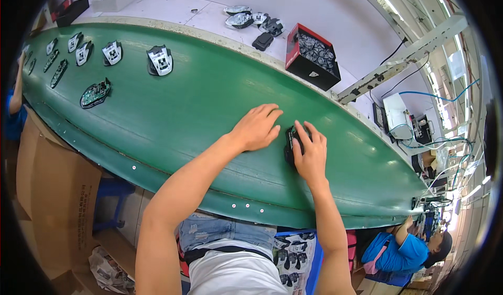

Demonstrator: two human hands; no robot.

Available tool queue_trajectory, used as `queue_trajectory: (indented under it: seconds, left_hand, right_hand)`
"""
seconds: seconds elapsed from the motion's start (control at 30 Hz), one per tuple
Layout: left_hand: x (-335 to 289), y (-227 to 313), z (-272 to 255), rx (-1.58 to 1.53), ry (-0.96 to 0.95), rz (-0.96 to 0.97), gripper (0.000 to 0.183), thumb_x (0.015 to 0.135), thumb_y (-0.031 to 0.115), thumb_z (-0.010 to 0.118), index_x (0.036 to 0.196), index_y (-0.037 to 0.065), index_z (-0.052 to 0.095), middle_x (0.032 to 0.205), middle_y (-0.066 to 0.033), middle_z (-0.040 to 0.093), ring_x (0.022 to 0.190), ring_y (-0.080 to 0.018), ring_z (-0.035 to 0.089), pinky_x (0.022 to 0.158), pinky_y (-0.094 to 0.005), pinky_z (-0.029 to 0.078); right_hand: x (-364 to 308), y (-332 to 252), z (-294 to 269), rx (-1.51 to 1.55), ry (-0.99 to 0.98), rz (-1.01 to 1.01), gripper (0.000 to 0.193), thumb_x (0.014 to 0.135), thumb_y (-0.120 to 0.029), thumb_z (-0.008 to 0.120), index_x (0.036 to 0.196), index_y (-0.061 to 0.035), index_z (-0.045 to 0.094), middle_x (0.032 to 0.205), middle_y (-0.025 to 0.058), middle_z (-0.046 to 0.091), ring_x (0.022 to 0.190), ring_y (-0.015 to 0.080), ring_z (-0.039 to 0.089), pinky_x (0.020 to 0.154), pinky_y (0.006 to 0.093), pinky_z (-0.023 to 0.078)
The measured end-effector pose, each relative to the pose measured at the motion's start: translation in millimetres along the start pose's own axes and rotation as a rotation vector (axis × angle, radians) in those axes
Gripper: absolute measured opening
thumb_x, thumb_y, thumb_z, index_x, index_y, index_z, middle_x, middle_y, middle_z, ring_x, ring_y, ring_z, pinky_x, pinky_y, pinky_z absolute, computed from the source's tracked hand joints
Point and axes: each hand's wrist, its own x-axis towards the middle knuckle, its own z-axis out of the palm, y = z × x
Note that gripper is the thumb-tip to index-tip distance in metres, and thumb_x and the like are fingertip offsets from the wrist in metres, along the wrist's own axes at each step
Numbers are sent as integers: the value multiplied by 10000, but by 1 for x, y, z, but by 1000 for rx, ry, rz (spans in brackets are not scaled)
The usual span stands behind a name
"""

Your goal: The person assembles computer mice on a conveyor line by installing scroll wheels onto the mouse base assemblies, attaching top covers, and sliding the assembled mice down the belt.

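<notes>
My right hand (313,152) rests on a black computer mouse base (289,147) on the green belt, fingers and thumb curled round it. A bit of green circuit board shows in the base; the rest lies under my fingers. Just to the left, my left hand (257,128) hovers over or touches the belt, its fingers loosely bent and apart with nothing visible in them. Farther left on the belt (209,90) lies another mouse base with a bare circuit board (96,94). Beyond it sit several white-and-black mouse shells (160,61) and narrow circuit boards (59,74).
A red-and-black box of small round parts (316,54) stands on the far ledge, beside a pile of mouse shells (254,20). Below the near edge are a blue crate of parts (314,263) and a cardboard box (57,190). A person in blue (398,253) sits at right.
</notes>
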Motion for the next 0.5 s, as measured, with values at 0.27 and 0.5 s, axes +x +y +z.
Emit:
queue_trajectory:
  seconds: [0.27,0.5]
  left_hand:
    - [-5,8,10,60,59,8,433,938,257,597,1279,-6,551,1329,-200,525,1290,-367,475,1076,-464,399]
    - [3,2,12,19,135,8,337,944,233,593,1191,3,596,1239,-162,584,1203,-344,536,1029,-441,432]
  right_hand:
    - [3,2,17,-37,-178,105,409,987,-255,527,1368,-111,563,1388,157,520,1187,408,504,946,506,464]
    - [5,9,42,17,141,79,365,1032,-197,407,1265,-9,617,1221,199,641,1131,380,587,978,449,454]
